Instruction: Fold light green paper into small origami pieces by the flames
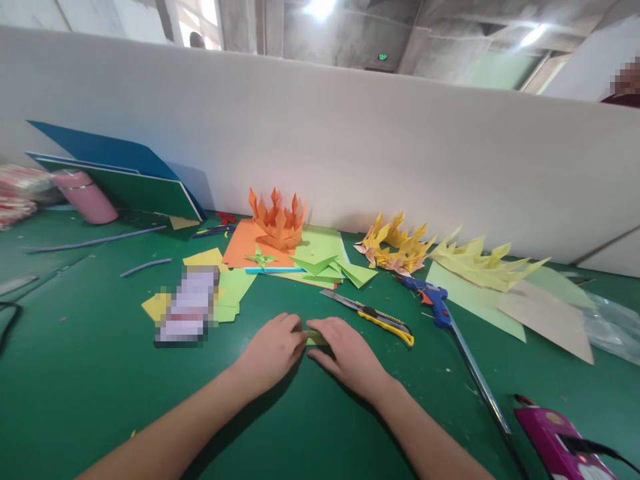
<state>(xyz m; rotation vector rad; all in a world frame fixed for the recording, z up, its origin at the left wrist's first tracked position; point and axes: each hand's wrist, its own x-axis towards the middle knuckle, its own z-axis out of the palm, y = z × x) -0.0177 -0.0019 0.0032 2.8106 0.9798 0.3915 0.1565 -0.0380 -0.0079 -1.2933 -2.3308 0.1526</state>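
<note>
A small folded piece of light green paper (316,338) lies between my two hands at the middle of the green table. My left hand (274,350) is closed, pinching the paper's left end, with its fingertips partly hidden. On the right end press the fingers of my right hand (350,353), its thumb lower and toward the left. Just beyond my right hand lies a yellow utility knife (385,325), blade out and pointing left. Folded green paper pieces (325,267) rest on a stack of coloured sheets farther back.
An orange paper crown (279,223), a yellow crown (395,247) and a pale yellow spiked strip (487,263) stand along the white partition (320,127). At right are a blue glue gun (435,303) and a magenta power box (555,437). A phone (187,307) and pink bottle (87,197) are left.
</note>
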